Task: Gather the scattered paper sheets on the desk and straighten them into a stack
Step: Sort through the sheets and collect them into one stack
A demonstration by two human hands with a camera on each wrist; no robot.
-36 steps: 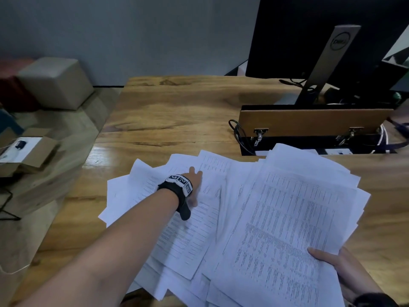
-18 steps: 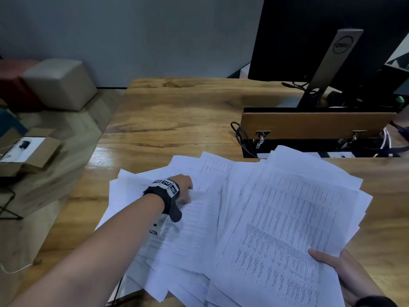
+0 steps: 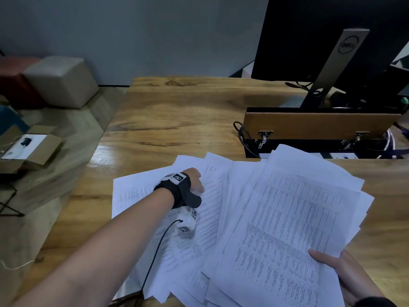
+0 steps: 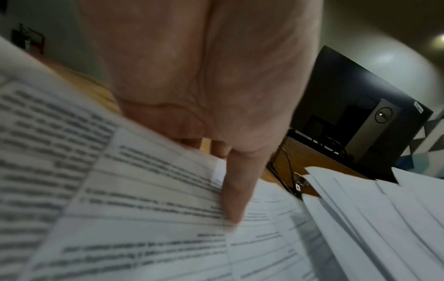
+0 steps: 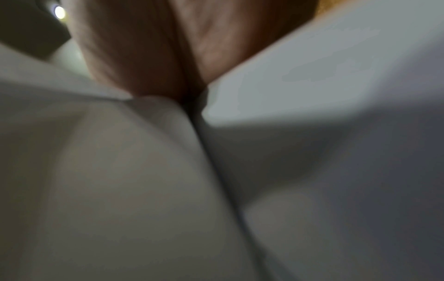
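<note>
Paper sheets (image 3: 218, 196) are now pinched by the left hand (image 3: 195, 180).

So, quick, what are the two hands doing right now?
Left hand: pinching loose sheets, thumb on top.
Right hand: holding the gathered bundle, thumb on top.

Over 1 s: left hand (image 3: 195, 181) went from flat to curled on the paper sheets (image 3: 276, 229); leftmost sheets dragged inward toward the pile.
</note>
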